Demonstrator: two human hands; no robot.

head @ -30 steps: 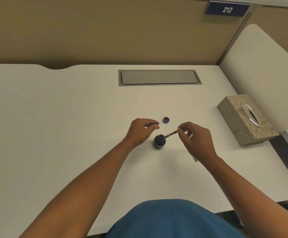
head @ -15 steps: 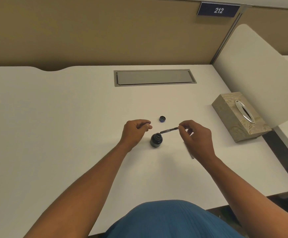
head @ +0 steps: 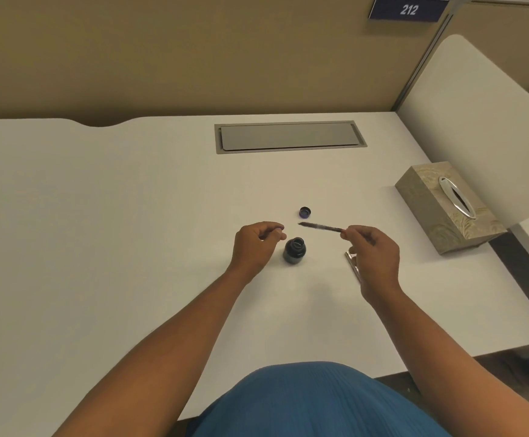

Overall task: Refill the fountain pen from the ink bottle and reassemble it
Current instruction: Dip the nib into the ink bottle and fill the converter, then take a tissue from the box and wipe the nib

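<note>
A small dark ink bottle (head: 294, 250) stands uncapped on the white desk (head: 99, 231), between my hands. Its cap (head: 305, 211) lies just behind it. My right hand (head: 373, 257) pinches the end of the pen's slim dark inner section (head: 320, 227), which points left, lifted above and behind the bottle. My left hand (head: 256, 244) hovers just left of the bottle with fingers loosely curled, holding nothing that I can see. A silver pen barrel (head: 353, 266) lies on the desk, partly hidden under my right hand.
A patterned tissue box (head: 446, 209) sits at the right of the desk. A grey cable hatch (head: 290, 137) is set into the desk at the back. A white divider panel (head: 477, 121) rises on the right. The desk's front edge is near my body.
My right hand has lifted the pen section out of the bottle's mouth and swung it up and back. My left hand stays beside the bottle.
</note>
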